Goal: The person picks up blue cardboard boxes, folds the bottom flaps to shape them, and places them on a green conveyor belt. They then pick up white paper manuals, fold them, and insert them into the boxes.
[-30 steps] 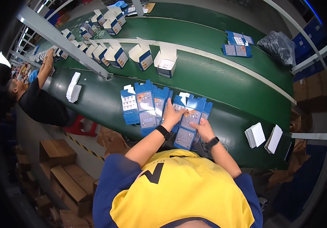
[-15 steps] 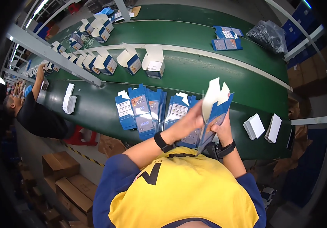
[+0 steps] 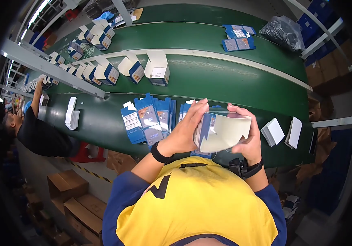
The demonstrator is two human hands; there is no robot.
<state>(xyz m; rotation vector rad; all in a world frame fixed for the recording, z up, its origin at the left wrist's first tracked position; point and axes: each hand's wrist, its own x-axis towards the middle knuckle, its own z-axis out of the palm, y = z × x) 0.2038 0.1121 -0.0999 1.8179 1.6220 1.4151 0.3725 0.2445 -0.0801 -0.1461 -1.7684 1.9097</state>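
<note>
One open carton, held between left hand and right hand at its opposite sides, over the bench, flat cartons lying to the left, white stacks to the right.

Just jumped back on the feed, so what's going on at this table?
The left hand and right hand hold a carton between them, box-shaped, its pale inside showing. Flat blue cartons lie to the left on the green table; white stacks sit to the right. Open boxes stand in a row farther back.
</note>
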